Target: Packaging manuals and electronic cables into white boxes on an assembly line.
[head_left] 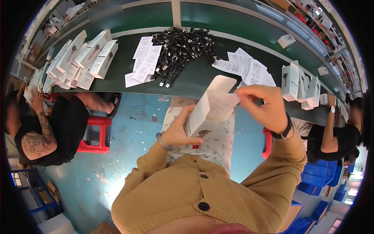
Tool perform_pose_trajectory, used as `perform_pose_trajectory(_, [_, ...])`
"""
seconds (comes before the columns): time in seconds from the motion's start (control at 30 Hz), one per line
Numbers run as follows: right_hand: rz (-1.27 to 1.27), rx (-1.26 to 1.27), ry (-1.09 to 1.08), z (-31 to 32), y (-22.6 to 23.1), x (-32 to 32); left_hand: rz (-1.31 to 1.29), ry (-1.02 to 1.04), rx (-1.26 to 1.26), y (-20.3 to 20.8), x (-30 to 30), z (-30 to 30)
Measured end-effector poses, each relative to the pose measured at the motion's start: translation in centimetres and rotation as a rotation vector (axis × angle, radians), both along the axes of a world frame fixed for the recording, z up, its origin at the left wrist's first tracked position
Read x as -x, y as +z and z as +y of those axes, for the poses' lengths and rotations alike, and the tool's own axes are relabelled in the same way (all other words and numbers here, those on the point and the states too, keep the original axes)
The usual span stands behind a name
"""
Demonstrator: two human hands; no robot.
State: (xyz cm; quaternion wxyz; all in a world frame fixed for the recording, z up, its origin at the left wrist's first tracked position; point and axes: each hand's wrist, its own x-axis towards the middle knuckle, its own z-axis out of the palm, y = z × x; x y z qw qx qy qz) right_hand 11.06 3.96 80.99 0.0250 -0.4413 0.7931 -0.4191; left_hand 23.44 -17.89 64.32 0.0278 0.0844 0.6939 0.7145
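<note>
In my left hand (178, 130) is a small white carton (199, 114), tilted, with its top flap standing up and a printed picture on its lower front. My left fingers wrap round its side. My right hand (267, 106) pinches the edge of a thin white paper leaflet (229, 102) at the carton's mouth. The leaflet's lower part overlaps the opening, and how deep it reaches inside I cannot tell. Just beyond my right hand, a pile of printed leaflets (253, 72) lies on the dark green bench (117, 84).
A heap of black cables (183, 52) covers the bench's middle, beside more leaflets (146, 62). White cartons are stacked at left (103, 58) and right (290, 84). One person (54, 132) sits at left, another (331, 132) at right. Red stools (95, 134) stand below the bench.
</note>
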Motion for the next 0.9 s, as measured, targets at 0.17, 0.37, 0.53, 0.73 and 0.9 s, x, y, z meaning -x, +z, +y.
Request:
perform_pose_trajectory(0.17, [0.185,-0.024,-0.100,-0.1,-2.3,0.2,-0.016,0.044,-0.197,0.0,1.1,1.5])
perform_pose_trajectory(0.37, [-0.301,0.093,-0.162,0.7,-7.9,-3.2,0.093,0.035,-0.198,1.6,3.1,6.3])
perform_pose_trajectory(0.53, [-0.052,0.247,-0.369,4.7,-5.4,0.1,0.102,-0.103,-0.115,1.7,5.3,5.4])
perform_pose_trajectory(0.73, [0.124,0.341,0.082,3.4,-8.8,-0.6,0.070,-0.116,-0.122,2.8,6.5,5.8])
perform_pose_trajectory(0.9, [0.067,0.303,0.121,0.8,-8.0,2.5,-0.226,-0.202,-0.461,3.9,5.7,2.0])
